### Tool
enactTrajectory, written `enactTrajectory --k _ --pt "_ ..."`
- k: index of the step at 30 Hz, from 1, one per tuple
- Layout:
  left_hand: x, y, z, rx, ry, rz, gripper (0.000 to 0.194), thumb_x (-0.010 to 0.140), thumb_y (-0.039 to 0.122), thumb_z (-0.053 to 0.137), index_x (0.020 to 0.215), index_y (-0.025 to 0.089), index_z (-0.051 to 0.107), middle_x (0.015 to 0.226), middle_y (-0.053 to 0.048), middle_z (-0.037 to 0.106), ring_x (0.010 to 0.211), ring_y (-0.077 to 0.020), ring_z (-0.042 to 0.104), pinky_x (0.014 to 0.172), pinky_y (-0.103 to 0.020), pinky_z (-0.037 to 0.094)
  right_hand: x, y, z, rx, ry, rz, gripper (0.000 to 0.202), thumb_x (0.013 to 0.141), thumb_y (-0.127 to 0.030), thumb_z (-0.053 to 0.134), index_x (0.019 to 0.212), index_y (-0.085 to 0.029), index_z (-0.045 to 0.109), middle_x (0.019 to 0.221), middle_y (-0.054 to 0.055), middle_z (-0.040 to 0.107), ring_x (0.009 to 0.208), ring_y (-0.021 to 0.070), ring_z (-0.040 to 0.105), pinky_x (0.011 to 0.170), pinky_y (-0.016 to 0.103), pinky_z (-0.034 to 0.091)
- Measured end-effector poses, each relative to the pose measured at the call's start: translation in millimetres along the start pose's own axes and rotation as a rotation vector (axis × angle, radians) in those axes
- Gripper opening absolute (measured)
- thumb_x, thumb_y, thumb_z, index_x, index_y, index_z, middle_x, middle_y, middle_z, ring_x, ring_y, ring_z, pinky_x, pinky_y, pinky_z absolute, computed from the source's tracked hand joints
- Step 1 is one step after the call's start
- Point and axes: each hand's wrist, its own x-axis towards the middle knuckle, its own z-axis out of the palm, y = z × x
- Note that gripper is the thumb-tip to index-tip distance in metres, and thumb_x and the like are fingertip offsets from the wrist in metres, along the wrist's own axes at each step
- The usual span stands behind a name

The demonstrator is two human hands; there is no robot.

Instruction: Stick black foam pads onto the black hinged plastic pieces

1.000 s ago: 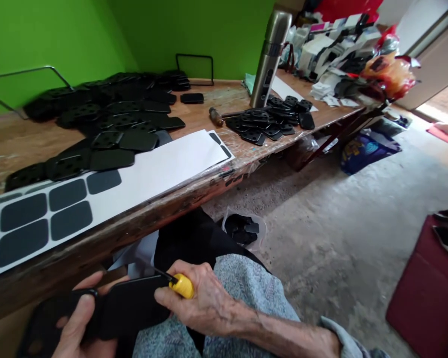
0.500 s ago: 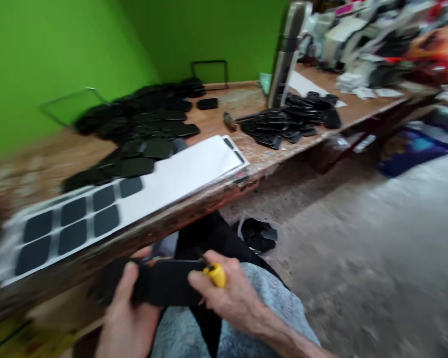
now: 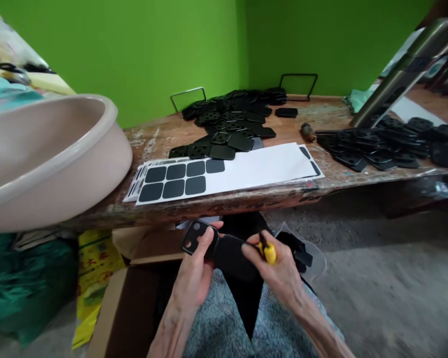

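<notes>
Above my lap, my left hand (image 3: 200,263) is closed around a flat black plate with round holes (image 3: 197,236), thumb on top. A smooth black panel with rounded corners (image 3: 233,257) extends from it to the right; I cannot tell whether the two are joined. My right hand (image 3: 278,263) has its thumb on the panel's right end. In the same hand is a small tool with a yellow handle (image 3: 269,252); its working end is not clear. On the bench above lies a white sheet (image 3: 269,164) with rounded dark grey stickers (image 3: 174,189).
Black plates are heaped on the bench (image 3: 227,119), with a second pile (image 3: 381,141) at the right by a leaning metal post (image 3: 403,74). A large beige basin (image 3: 108,149) stands left. Below are an open cardboard box (image 3: 110,308) and a clear bag (image 3: 319,258) holding black pieces.
My view has swung left, bringing the basin into sight. The black piece is now tilted, its holed end raised. Both hands keep their hold.
</notes>
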Motion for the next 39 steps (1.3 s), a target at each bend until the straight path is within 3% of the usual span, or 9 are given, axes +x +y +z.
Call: enactTrajectory --k 5,10,17,23,28,31,34,36,39 --pt "0.3 1.5 -14.8 -0.109 0.060 -0.038 0.032 0.072 0.039 0.073 0.097 0.020 0.068 0.075 -0.001 0.064 0.065 -0.0105 0.059 0.062 -0.020 0.047 8.5 19.3 -4.6 0.246 0.128 0.135 0.034 0.077 -0.051 0.063 0.069 -0.020 0.052 0.054 -0.004 0.051 0.046 0.0100 0.046 0.044 0.022 0.036" --pt "1.7 -6.5 -16.9 -0.170 0.036 -0.030 0.032 0.076 0.040 0.069 0.101 0.020 0.066 0.077 0.000 0.062 0.066 -0.0106 0.058 0.063 -0.021 0.047 -3.9 18.3 2.2 0.321 -0.060 0.232 0.038 0.077 -0.052 0.065 0.091 -0.018 0.060 0.057 -0.003 0.055 0.046 0.0083 0.046 0.040 0.018 0.032" --pt "0.6 -0.7 -28.3 -0.257 -0.023 -0.086 0.038 0.079 0.048 0.062 0.102 0.018 0.069 0.084 -0.006 0.069 0.077 -0.0167 0.064 0.067 -0.025 0.049 -10.7 15.6 9.5 0.254 -0.094 0.235 0.035 0.076 -0.051 0.066 0.081 -0.018 0.056 0.050 -0.005 0.050 0.041 0.0072 0.039 0.040 0.019 0.030" --pt "-1.0 2.5 -43.2 0.019 -0.048 0.014 0.029 0.076 0.038 0.068 0.096 0.018 0.069 0.079 -0.003 0.066 0.066 -0.0145 0.059 0.057 -0.024 0.046 -14.8 19.3 9.8 0.200 -0.058 0.265 0.039 0.071 -0.053 0.068 0.088 -0.021 0.055 0.052 -0.007 0.044 0.042 0.0095 0.039 0.041 0.022 0.033" --pt "-8.8 -6.2 -40.8 0.403 0.097 0.312 0.019 0.078 0.039 0.066 0.074 0.020 0.065 0.072 -0.001 0.062 0.069 -0.0155 0.056 0.066 -0.023 0.044 -18.7 15.1 13.0 -0.142 0.067 0.051 0.031 0.076 -0.053 0.061 0.085 -0.023 0.055 0.053 -0.005 0.045 0.044 0.0126 0.041 0.042 0.024 0.033" --pt "-12.7 -12.4 -36.4 0.530 0.183 0.405 0.015 0.079 0.038 0.065 0.078 0.023 0.067 0.072 -0.001 0.064 0.069 -0.0169 0.057 0.068 -0.024 0.044 -23.9 10.0 15.6 -0.316 0.120 -0.090 0.025 0.082 -0.049 0.055 0.080 -0.025 0.054 0.056 -0.004 0.049 0.046 0.0137 0.044 0.046 0.025 0.036" --pt "-14.3 -18.9 -30.6 0.609 0.199 0.494 0.014 0.081 0.035 0.062 0.088 0.025 0.069 0.085 -0.003 0.069 0.080 -0.0195 0.060 0.077 -0.025 0.044 -32.0 4.4 21.5 -0.397 0.115 -0.110 0.021 0.087 -0.045 0.049 0.083 -0.025 0.051 0.055 -0.004 0.049 0.045 0.0135 0.045 0.047 0.025 0.036" --pt "-13.7 -21.9 -27.7 0.594 0.207 0.524 0.016 0.082 0.035 0.061 0.091 0.025 0.070 0.092 -0.004 0.069 0.086 -0.0207 0.061 0.082 -0.026 0.043 -35.3 1.3 25.2 -0.420 0.103 -0.164 0.017 0.088 -0.041 0.049 0.087 -0.024 0.052 0.058 -0.004 0.051 0.046 0.0133 0.045 0.048 0.025 0.037" --pt "-10.3 -21.0 -28.2 0.474 0.201 0.424 0.016 0.079 0.037 0.064 0.084 0.023 0.070 0.080 -0.003 0.067 0.076 -0.0193 0.060 0.075 -0.026 0.045 -30.6 1.0 24.4 -0.345 0.069 -0.172 0.019 0.086 -0.041 0.052 0.086 -0.023 0.056 0.060 -0.002 0.053 0.049 0.0131 0.046 0.050 0.025 0.037"
